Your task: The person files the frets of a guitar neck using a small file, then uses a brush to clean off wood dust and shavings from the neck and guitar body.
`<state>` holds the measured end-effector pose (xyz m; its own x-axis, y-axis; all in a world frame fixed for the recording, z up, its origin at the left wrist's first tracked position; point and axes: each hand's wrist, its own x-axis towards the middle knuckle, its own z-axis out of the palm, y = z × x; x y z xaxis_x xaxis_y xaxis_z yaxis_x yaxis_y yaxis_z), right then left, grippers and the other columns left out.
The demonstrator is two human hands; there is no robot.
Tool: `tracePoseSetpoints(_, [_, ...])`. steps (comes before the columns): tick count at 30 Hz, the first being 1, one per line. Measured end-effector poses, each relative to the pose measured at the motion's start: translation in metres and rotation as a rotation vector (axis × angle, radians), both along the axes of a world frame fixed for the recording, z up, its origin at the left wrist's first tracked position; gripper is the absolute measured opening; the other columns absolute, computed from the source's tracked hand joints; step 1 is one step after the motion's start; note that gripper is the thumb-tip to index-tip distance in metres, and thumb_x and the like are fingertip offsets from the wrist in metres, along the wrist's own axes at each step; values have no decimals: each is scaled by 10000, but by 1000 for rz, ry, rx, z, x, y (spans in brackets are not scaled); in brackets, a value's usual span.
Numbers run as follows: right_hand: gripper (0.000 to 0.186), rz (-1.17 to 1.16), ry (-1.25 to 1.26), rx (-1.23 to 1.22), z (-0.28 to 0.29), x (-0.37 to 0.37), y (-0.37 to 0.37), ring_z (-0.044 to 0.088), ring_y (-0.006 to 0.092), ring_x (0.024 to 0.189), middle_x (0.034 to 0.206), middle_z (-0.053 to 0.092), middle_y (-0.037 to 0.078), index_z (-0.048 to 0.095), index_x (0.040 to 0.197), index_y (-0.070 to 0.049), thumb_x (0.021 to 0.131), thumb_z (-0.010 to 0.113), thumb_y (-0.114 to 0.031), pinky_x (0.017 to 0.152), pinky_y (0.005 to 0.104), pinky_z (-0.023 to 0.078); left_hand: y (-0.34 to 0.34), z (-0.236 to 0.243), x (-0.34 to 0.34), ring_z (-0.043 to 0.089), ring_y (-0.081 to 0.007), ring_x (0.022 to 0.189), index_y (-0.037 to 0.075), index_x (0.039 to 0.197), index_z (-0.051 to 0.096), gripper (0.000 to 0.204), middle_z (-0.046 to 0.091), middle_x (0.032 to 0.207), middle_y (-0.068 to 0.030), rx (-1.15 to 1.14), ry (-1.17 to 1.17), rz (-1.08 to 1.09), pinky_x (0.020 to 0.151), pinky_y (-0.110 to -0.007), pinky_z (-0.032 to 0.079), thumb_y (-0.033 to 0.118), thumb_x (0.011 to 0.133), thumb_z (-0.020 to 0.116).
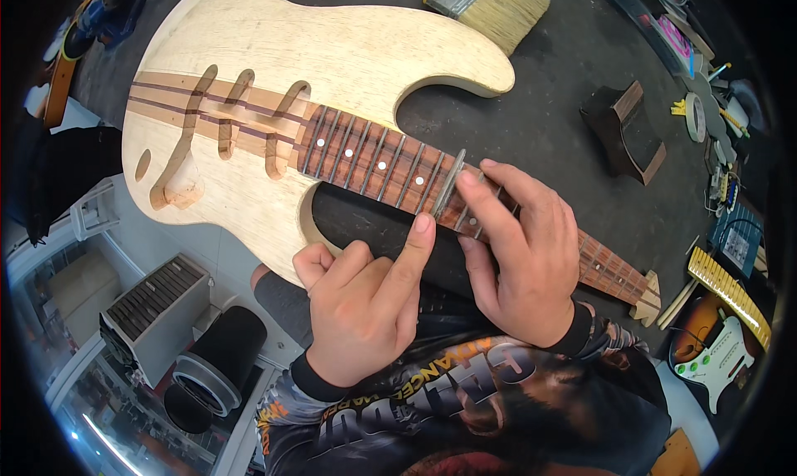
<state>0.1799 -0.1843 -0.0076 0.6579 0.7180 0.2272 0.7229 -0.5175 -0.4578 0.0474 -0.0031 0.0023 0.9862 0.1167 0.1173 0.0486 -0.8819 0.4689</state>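
A pale wooden electric guitar body (332,40) lies flat, its darker striped neck and fretboard (365,156) running toward the lower right. Across the frets rests a thin metal bar (451,184). My left hand (361,310) stretches its index finger to the bar's near end, its other fingers curled with nothing visible in them. On the bar's right side, my right hand (527,256) has its index fingertip against it. The right middle finger reaches the fretboard's far edge, and the thumb is at the near edge. My right palm partly hides the frets beneath.
A wide-bristled brush (502,15) lies beyond the body. On the dark table (540,94) to the right sits a curved dark wooden block (623,131). A roll of tape (696,117), a loose yellow neck (730,297) and a sunburst guitar piece (706,347) line the right edge.
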Motion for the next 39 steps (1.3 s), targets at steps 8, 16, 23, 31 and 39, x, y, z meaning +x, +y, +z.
tracePoseSetpoints(8, [716,34,14,39,-3,-1,-2,719,362,1220,1493,688,157,698,1456,-159,782,887,-5,1007,497,550,2,6,-22,510,-174,715,31,1583,704,760,469,685,41,-33,3,-7,812,-429,325,22,827,779])
tracePoseSetpoints(16, [593,8,-32,21,-4,1,-3,730,326,1222,1475,695,120,741,1428,-156,853,879,-108,1014,460,560,-1,6,-9,504,-210,718,8,1579,702,766,437,684,22,-25,-5,-47,816,-445,363,10,817,782])
tracePoseSetpoints(23, [548,26,-40,33,-2,1,-1,730,324,1224,1463,703,120,741,1422,-158,890,866,-108,1019,460,563,2,-3,28,510,-196,724,16,1623,662,794,453,691,18,-50,-57,-42,816,-426,349,22,839,788])
tracePoseSetpoints(31, [567,38,-48,37,-4,2,0,724,325,1238,1460,704,119,742,1428,-159,880,873,-102,1026,467,563,0,8,-1,526,-203,733,25,1614,674,766,468,693,15,-9,33,-38,821,-434,374,47,857,792])
tracePoseSetpoints(39, [681,40,-14,54,-5,-2,-1,719,377,1223,1491,691,164,712,1444,-164,803,893,-21,1007,502,553,-1,6,-20,510,-201,684,42,1597,697,757,471,677,25,-36,13,-18,806,-423,353,50,846,787])
